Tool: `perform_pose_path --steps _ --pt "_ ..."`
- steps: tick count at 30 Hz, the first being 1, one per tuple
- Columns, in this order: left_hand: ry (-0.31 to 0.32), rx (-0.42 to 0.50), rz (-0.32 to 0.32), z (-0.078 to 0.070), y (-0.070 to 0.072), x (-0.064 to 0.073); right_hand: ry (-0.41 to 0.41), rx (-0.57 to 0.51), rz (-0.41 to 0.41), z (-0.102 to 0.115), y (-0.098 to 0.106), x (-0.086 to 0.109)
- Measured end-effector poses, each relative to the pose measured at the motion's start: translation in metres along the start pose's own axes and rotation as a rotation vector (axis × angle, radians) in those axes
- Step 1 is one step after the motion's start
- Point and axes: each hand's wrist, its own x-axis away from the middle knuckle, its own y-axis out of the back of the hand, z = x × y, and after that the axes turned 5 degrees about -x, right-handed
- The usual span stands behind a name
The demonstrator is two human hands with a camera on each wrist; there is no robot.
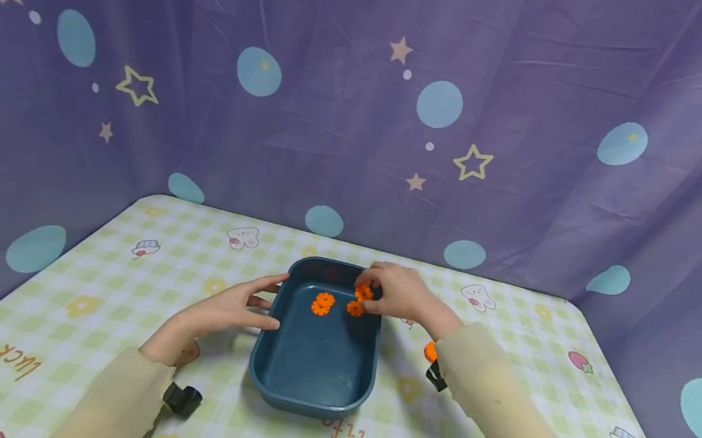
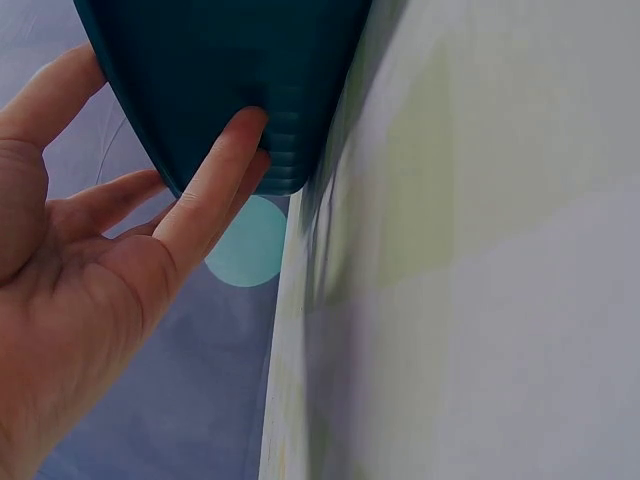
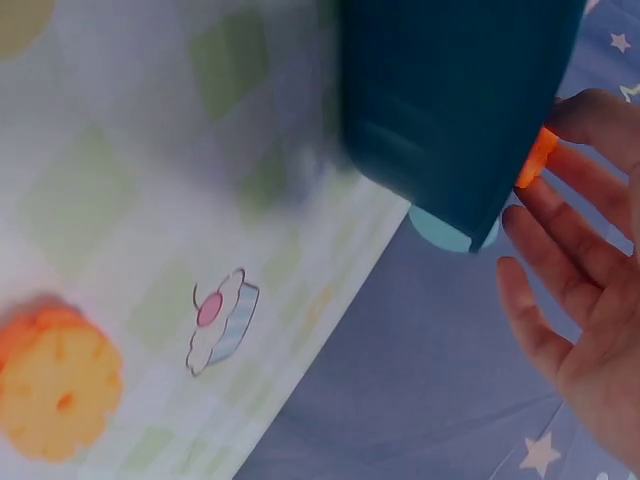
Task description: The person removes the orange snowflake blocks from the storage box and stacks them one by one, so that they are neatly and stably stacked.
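Observation:
A dark blue rectangular plastic bin sits on the table with two orange flower-shaped discs lying overlapped inside. My left hand is spread along its left side, fingers nearly straight; in the left wrist view a finger rests against the outer wall. At the bin's far right part, my right hand reaches over the rim and pinches an orange flower-shaped disc between thumb and fingers. Another orange disc shows just below it, by the thumb tip. The right wrist view shows orange between the fingers, partly hidden.
More orange flower-shaped discs lie stacked on the tablecloth right of the bin, partly behind the right sleeve in the head view. A checked, printed tablecloth covers the table. A purple curtain hangs behind it.

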Motion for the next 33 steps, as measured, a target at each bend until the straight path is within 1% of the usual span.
perform_pose_path --steps 9,15,22,29,33 --pt "-0.004 0.011 0.005 -0.001 0.0 0.0 -0.03 0.008 -0.061 -0.012 0.009 0.013" --pt "-0.004 -0.001 0.0 0.0 0.0 -0.001 -0.066 -0.024 -0.088 -0.022 0.013 0.026" --pt "-0.006 -0.006 0.0 0.0 0.0 -0.002 -0.081 -0.042 -0.121 -0.031 0.015 0.044" --pt "-0.009 0.001 0.01 0.0 0.001 -0.001 -0.107 -0.067 -0.105 -0.043 0.014 0.062" --pt "-0.01 -0.008 0.0 0.001 0.001 -0.002 -0.111 -0.06 -0.09 -0.048 0.017 0.07"
